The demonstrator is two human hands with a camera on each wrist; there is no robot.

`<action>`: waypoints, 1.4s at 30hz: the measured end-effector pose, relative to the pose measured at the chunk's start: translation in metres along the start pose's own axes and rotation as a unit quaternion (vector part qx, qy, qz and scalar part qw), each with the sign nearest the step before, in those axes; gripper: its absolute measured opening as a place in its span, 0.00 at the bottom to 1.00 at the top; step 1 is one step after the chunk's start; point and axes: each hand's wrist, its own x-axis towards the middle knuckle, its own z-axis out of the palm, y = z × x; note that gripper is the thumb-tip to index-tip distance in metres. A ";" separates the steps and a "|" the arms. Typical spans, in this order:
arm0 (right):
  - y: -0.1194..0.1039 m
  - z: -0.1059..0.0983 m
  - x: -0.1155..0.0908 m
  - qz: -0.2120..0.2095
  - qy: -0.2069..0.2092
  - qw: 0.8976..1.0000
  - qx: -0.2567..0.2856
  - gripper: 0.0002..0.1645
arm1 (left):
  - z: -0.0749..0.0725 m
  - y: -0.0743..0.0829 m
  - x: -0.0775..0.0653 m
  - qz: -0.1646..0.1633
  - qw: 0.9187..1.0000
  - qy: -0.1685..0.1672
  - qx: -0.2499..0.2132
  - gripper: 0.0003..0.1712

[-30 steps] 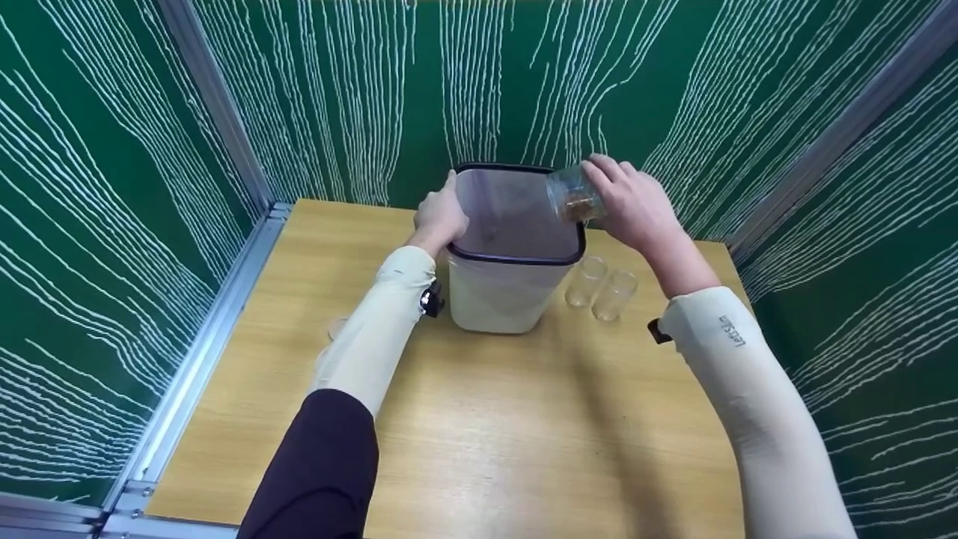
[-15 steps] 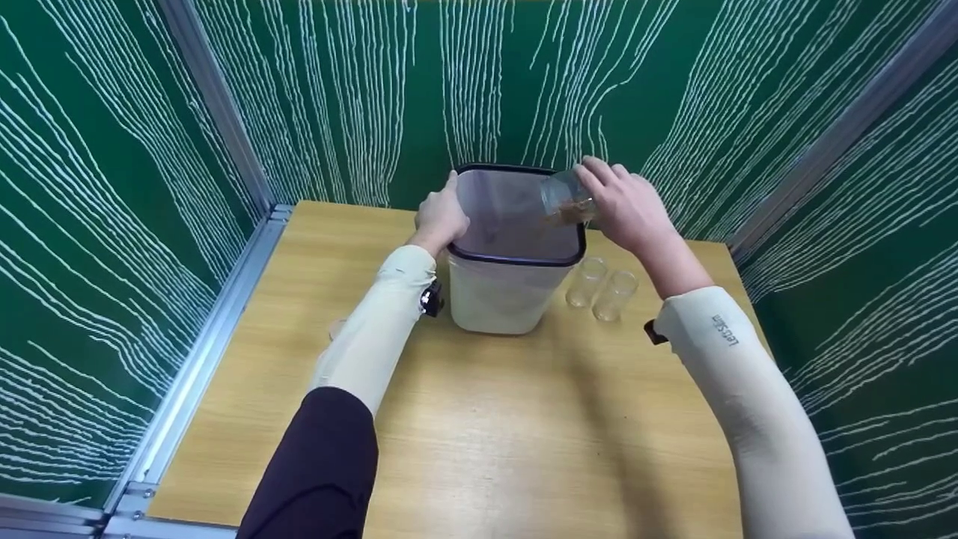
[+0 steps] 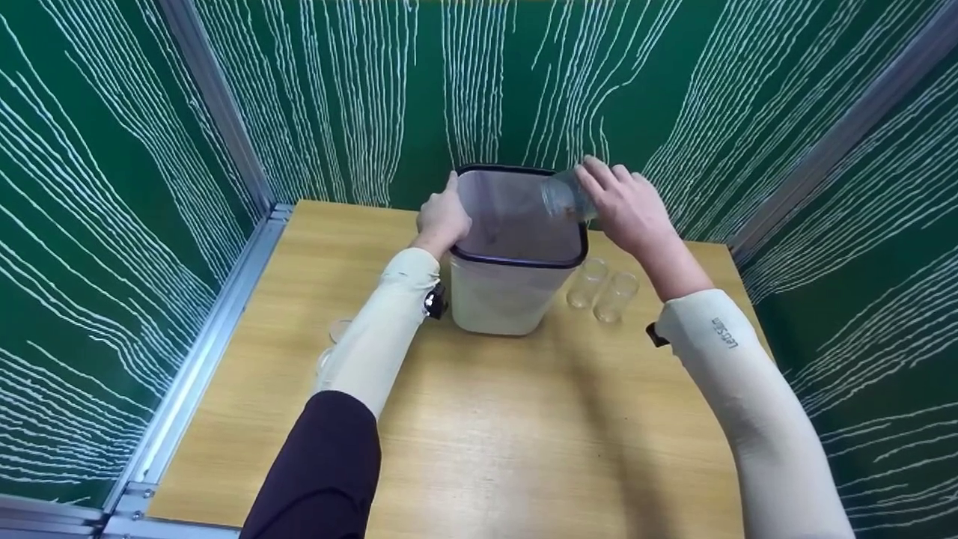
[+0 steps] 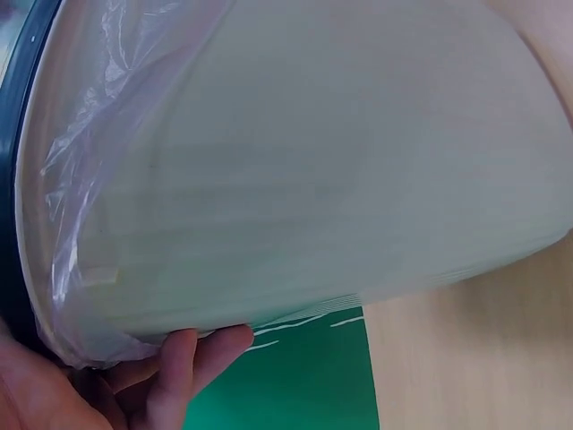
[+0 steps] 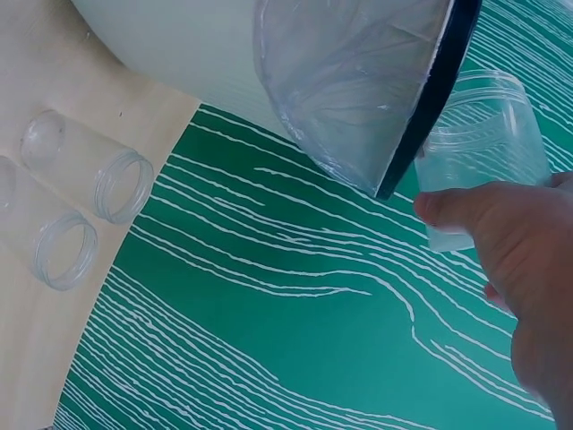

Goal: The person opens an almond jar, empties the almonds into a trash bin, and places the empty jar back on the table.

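A pale trash bin (image 3: 498, 299) with a dark rim and a clear plastic liner (image 5: 358, 81) stands at the back of the table. My left hand (image 3: 443, 217) grips its left rim; in the left wrist view, the fingers (image 4: 179, 367) curl beneath the rim against the outer wall. Over the right side of the bin, my right hand (image 3: 630, 206) holds a clear jar (image 3: 561, 196) tipped on its side, mouth toward the inside. Only a trace of brown stuff shows low in the jar. The bottom of the bin's inside is hidden.
Two clear, lidless jars (image 3: 586, 283) stand on the wooden table (image 3: 479, 449) right of the bin. Clear round things (image 3: 339, 329) lie partly hidden by my left forearm. Green walls (image 3: 419, 112) with white lines and metal posts enclose the back and sides.
A second ago brown bits lay in the tipped jar; half a second ago they were sliding out into the bin. Now nearly all have left it. The jar shifted slightly left; my left hand stayed put.
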 end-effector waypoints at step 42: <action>-0.002 0.010 0.009 -0.050 -0.008 0.997 -0.053 0.45 | 0.002 -0.003 0.000 -0.009 1.000 -0.005 0.007 0.51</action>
